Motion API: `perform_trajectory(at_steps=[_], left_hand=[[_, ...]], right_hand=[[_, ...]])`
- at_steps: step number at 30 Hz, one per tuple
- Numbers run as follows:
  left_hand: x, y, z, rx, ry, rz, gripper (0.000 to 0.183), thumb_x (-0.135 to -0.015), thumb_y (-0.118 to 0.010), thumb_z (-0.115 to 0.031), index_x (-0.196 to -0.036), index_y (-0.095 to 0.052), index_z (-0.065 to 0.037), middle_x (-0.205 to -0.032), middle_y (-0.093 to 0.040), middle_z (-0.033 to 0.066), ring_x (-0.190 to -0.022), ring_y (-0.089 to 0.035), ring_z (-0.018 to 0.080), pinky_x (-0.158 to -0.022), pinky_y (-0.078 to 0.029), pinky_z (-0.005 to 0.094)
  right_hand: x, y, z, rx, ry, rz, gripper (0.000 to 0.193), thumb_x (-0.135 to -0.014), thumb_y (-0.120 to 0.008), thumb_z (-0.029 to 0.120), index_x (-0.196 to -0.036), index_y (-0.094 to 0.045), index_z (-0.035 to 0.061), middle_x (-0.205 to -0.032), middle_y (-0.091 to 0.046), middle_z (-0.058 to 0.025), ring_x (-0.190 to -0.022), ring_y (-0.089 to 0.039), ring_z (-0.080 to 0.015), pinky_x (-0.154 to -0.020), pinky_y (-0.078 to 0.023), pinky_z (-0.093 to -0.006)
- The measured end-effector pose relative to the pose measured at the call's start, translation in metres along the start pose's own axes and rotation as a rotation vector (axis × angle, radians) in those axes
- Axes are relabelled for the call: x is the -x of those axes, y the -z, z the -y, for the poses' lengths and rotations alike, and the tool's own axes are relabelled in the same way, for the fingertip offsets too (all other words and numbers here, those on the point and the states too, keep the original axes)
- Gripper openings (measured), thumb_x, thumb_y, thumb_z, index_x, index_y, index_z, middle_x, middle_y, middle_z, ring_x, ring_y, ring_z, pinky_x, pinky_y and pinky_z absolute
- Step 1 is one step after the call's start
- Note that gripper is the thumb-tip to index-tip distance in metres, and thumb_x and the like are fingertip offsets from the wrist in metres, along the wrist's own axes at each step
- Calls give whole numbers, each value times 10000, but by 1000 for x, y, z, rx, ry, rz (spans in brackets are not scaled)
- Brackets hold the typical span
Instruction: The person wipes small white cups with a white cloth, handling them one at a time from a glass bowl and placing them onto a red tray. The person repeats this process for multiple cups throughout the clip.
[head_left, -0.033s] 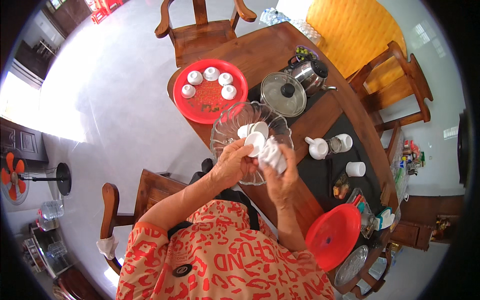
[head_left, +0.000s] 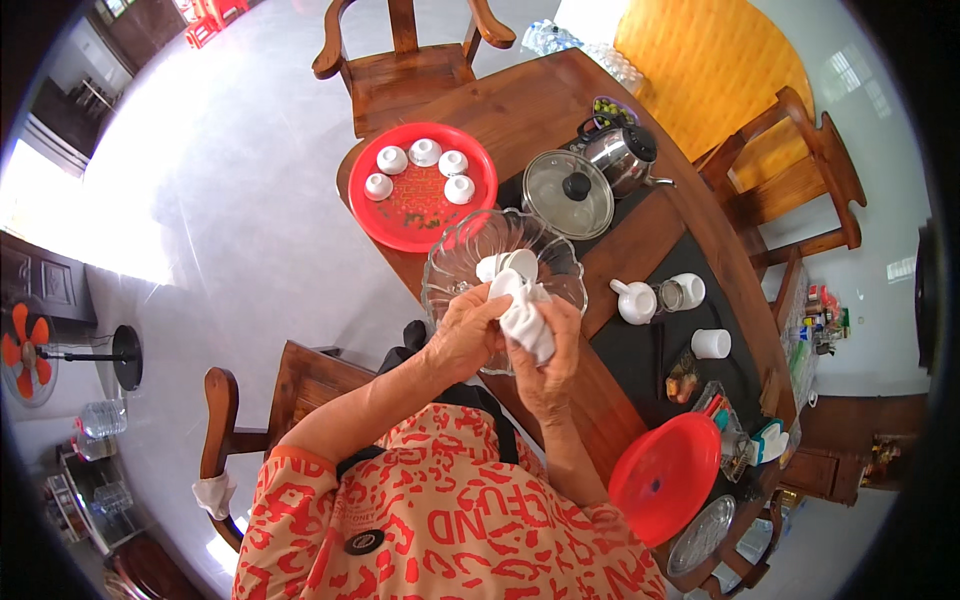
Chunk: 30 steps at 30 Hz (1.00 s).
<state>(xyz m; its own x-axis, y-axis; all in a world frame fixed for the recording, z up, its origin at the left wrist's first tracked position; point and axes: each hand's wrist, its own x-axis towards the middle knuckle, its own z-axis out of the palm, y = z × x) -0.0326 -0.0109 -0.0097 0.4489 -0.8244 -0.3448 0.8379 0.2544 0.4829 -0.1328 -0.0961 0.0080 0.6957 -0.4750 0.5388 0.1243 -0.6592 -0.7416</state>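
Just above the near side of a clear glass bowl with a wavy rim, my left hand pinches a small white cup. My right hand is closed on a bunched white cloth, which presses against the cup and hides part of it. More white cups lie in the glass bowl beneath my hands. To the far left of the bowl, a round red tray carries several small white cups, upside down.
Beyond the bowl are a glass lid with a black knob and a steel kettle. To the right, a white teapot and a white mug stand on a black tea tray. Nearer is a red basin.
My right hand has shifted slightly left with the cloth, which now covers more of the cup. The cup has turned a little in my left hand.
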Motion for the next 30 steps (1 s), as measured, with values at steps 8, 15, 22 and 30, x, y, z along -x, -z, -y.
perform_trajectory(at_steps=[8,15,22,30], left_hand=[[-2,0,-10,-94,34,85,139,-917,-564,-176,-1005,-599,-75,-776,-581,-39,-554,-467,20,-440,-346,156],[-8,-3,-9,-51,79,84,144,-901,-591,-160,-1013,-599,-70,-740,-557,-44,-526,-423,15,-422,-315,152],[-12,-23,-14,86,57,-45,139,-896,-586,-115,-1028,-584,-73,-772,-588,-21,-554,-498,47,-420,-359,187],[-15,-8,-12,-92,131,208,242,-885,-619,-195,-1089,-595,-67,-817,-597,-21,-545,-455,24,-420,-287,164]], right_hand=[[-44,7,17,-458,-463,83,295,-868,-618,138,-1122,-549,3,-1074,-584,-94,-925,-569,-175,-811,-471,-302],[-47,17,-6,-396,-404,128,323,-817,-671,88,-1121,-580,27,-1042,-620,-84,-922,-575,-171,-800,-467,-280],[-38,14,5,55,232,175,421,-688,-700,47,-1097,-602,53,-1120,-612,-79,-1032,-520,-299,-918,-399,-393],[-60,21,-19,-487,-407,78,283,-891,-597,171,-1109,-574,-7,-1035,-614,-82,-922,-575,-154,-793,-454,-258]])
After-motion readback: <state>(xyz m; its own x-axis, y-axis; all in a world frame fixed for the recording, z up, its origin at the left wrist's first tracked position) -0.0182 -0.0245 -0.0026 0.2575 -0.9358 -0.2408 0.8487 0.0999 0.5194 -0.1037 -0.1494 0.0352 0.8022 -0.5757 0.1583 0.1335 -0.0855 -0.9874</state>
